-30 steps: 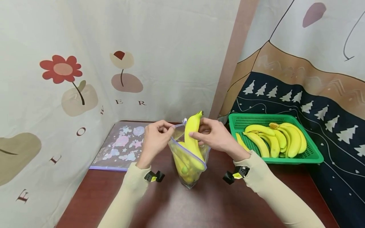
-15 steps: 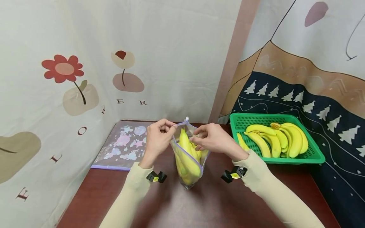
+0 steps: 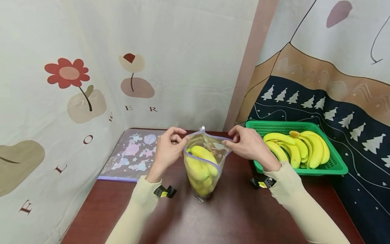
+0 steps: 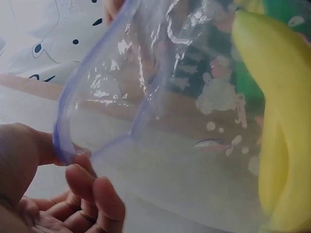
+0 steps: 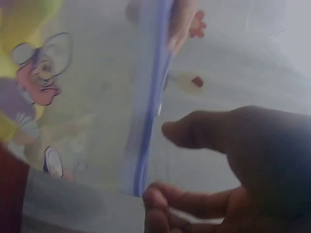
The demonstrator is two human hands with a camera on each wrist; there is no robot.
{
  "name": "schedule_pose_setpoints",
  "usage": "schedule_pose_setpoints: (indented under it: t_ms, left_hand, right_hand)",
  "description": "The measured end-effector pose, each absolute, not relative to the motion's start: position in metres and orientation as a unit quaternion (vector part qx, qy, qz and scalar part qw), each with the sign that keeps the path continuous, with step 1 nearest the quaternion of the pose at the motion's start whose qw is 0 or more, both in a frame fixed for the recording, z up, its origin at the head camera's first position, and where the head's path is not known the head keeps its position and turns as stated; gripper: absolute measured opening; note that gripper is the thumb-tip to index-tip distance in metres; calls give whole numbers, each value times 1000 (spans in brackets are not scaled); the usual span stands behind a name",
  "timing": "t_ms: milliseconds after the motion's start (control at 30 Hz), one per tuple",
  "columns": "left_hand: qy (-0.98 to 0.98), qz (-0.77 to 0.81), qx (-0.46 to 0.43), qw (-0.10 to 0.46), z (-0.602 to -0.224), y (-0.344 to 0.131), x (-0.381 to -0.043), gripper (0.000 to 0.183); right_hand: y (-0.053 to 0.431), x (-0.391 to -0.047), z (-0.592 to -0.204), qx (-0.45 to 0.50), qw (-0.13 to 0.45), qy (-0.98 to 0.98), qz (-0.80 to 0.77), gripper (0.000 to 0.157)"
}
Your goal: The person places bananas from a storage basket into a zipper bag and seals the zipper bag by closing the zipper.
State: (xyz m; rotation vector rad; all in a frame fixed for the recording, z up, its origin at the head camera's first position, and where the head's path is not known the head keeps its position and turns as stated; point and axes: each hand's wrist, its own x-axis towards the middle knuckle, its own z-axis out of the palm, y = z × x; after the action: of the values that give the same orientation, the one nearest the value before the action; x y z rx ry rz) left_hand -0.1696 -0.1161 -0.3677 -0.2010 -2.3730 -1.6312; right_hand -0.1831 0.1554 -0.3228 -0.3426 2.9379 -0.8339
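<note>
A clear zip bag point(image 3: 210, 181) with a purple-edged mouth stands upright on the table, its mouth spread. Several bananas point(image 3: 199, 166) lie inside it. My left hand point(image 3: 169, 147) pinches the left corner of the bag's rim between thumb and fingers. The purple rim also shows in the left wrist view, running up from my fingers. At the right corner of the mouth is my right hand point(image 3: 248, 145). In the right wrist view its thumb point(image 5: 187, 130) stands apart from the index finger, whose tip is at the purple edge; nothing is gripped between them.
A green plastic basket point(image 3: 332, 166) holding several more bananas stands at the right, partly behind my right hand. At the left lies a flat, printed zip bag point(image 3: 128, 152) with a purple edge. Printed cloth hangs behind the dark red table point(image 3: 234, 217).
The banana in my right hand went down into the bag and was let go. My right hand then moved right to the rim's corner. The mouth is wider; my left hand stays at its corner.
</note>
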Motion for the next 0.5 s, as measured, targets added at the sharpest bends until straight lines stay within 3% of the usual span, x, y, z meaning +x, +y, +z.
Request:
schedule_pose_setpoints:
  t_ms: [167, 333, 500]
  left_hand:
    - [-849, -522, -41, 69, -367, -120, -162, 22]
    - [-857, -511, -63, -5, -364, -125, -158, 38]
    - [-838, -539, -91, -7, -367, -122, -165, 39]
  right_hand:
    - [167, -188, -329, -74, 95, 966, -229, 34]
    - [172, -191, -337, -127, 168, 936, -282, 33]
    - [161, -188, -343, -216, 160, 889, -372, 28]
